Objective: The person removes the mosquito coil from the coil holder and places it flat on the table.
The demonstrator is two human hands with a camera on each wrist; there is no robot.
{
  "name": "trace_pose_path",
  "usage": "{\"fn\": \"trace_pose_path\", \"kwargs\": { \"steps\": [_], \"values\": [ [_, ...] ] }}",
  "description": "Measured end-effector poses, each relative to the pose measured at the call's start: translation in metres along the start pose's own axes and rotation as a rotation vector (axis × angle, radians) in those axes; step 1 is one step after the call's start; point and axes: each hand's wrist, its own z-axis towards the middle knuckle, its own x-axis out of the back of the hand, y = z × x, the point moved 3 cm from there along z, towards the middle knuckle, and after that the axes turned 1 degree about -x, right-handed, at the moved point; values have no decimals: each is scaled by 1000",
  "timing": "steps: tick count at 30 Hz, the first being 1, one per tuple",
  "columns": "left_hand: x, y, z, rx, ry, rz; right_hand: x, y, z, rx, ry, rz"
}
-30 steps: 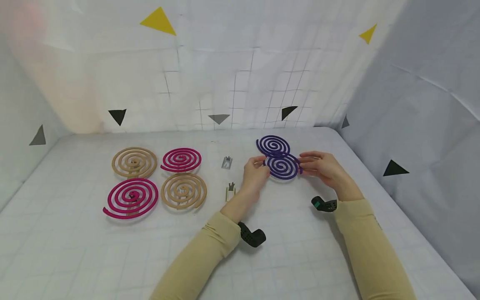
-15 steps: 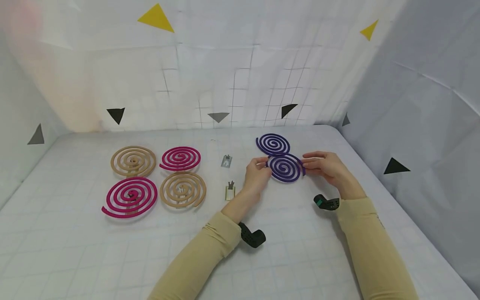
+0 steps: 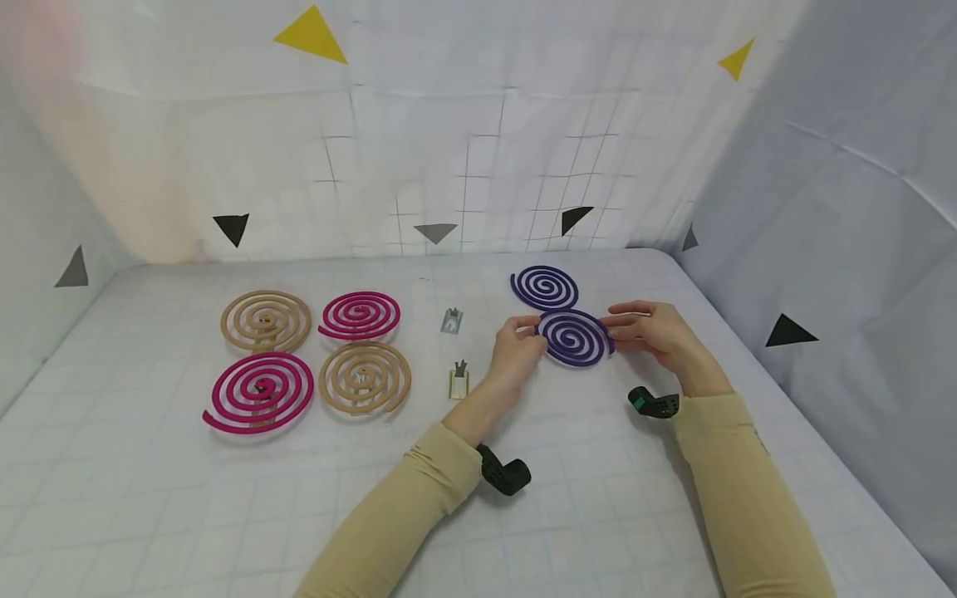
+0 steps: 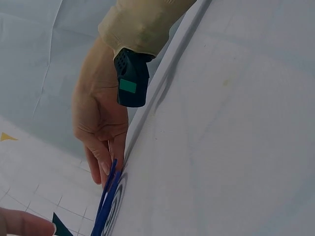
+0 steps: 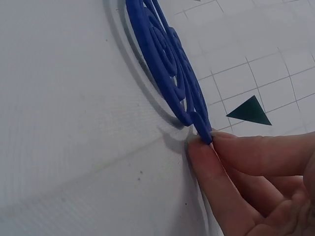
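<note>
A purple mosquito coil [image 3: 574,338] lies between my hands at the right of the table, low over the white cloth. My left hand [image 3: 514,357] grips its left edge with thumb and fingers. On the opposite side, my right hand [image 3: 653,335] pinches the coil's outer tail; the right wrist view shows thumb and finger at the tip of the blue-looking coil [image 5: 160,69]. Just behind it sits a second purple coil [image 3: 544,287], its front edge right at the held coil's back edge. In the left wrist view, the right hand [image 4: 101,110] reaches the coil [image 4: 106,209] from across.
Left of my hands are small metal stands, one silver [image 3: 452,321] and one gold [image 3: 459,383]. Farther left, beige coils [image 3: 267,321] [image 3: 365,378] and pink coils [image 3: 361,316] [image 3: 259,393] stand over similar stands. White sheets wall the back and sides.
Both hands have shifted slightly right and toward me with the near purple coil. It overlapped the rear purple coil more before; now they only meet at their edges.
</note>
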Motion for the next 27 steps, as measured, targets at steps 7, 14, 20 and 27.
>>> {"fn": "trace_pose_path", "kwargs": {
  "steps": [7,14,20,27],
  "values": [
    [1,1,0,7,4,16,-2,-1,-1,8,30,-29],
    [2,2,0,18,5,44,-4,-4,0,1,55,-46],
    [2,3,-2,22,1,44,-5,-6,0,-1,54,-52],
    [1,3,-3,13,0,51,-6,-6,0,0,55,-64]
  ]
}}
